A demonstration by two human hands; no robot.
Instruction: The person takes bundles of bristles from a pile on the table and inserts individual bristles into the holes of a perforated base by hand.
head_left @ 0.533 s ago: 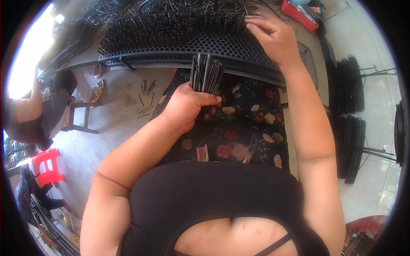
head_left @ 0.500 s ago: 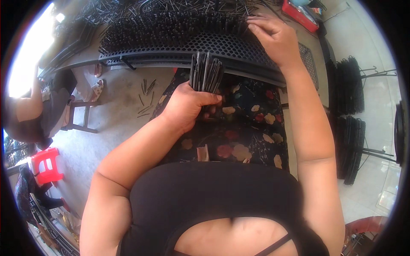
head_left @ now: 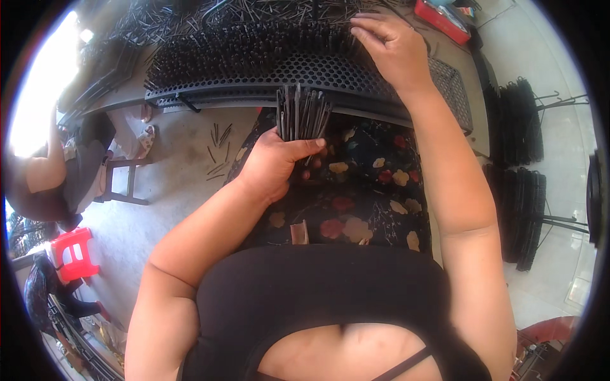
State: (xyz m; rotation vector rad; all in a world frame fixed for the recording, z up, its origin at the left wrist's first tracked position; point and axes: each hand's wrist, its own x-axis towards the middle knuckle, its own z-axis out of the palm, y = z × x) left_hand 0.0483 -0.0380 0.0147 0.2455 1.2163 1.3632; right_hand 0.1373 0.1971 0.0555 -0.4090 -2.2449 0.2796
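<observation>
My left hand [head_left: 276,159] is closed around a bundle of thin black sticks [head_left: 302,114], which stand upright out of the fist above my lap. Farther off and to the right, my right hand [head_left: 394,47] has its thumb and fingertips drawn together at the right end of a dense row of upright black sticks [head_left: 235,51]. What sits between those fingertips is too small and dark to make out. The row stands in a black perforated rack [head_left: 318,68] full of round holes, whose right part has bare holes.
Loose black sticks [head_left: 171,25] lie heaped behind the rack, and a few are on the floor [head_left: 219,146]. A red tray [head_left: 441,19] is at the far right. Black bundles hang on rods [head_left: 524,127] at right. A red stool [head_left: 75,254] and a seated person [head_left: 70,171] are at left.
My right hand has shifted slightly left and up along the row. My left hand has tipped the bundle a little, still gripping it. The whole view has turned slightly.
</observation>
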